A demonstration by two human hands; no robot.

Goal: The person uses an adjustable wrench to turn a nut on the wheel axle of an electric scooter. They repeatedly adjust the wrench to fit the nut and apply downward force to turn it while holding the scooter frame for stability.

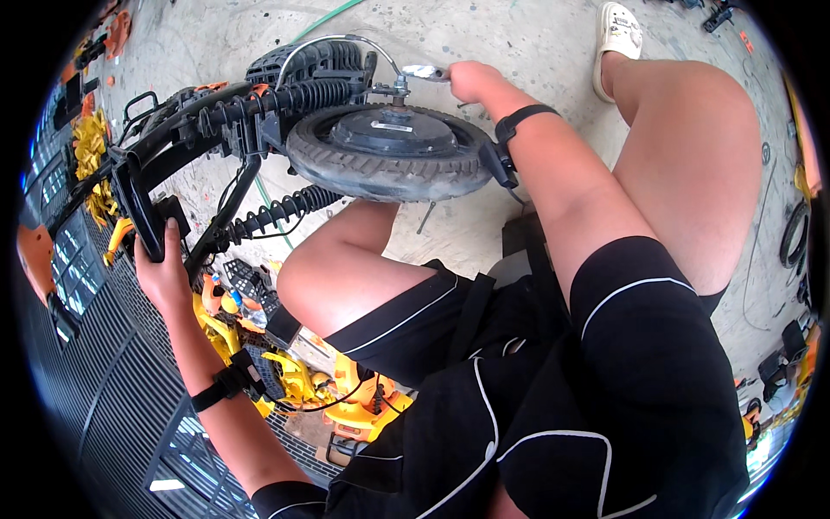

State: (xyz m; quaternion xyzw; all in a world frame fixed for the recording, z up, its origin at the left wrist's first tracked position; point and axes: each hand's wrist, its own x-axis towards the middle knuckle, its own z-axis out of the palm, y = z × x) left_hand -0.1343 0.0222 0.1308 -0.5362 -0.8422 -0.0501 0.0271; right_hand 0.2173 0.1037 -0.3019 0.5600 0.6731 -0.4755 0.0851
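Observation:
A black electric scooter or small bike lies tipped over, with its wheel [389,182] and round hub motor [393,130] facing up. My right hand [475,84] is closed round a silver-headed wrench [424,73]. The wrench's head is close to the axle nut [400,85]; whether it sits on the nut is unclear. On the left, my left hand [162,270] grips a black, elongated part [138,203] of the vehicle, its thumb over the near end. Coil-spring shock absorbers [285,210] run from the frame to both sides of the wheel.
My bent legs straddle the wheel area on the concrete floor [484,242]. Yellow and orange machine parts [367,406] lie near my left side. A green hose [324,19] crosses behind the vehicle. At the right edge lie a black ring [794,233] and a cable.

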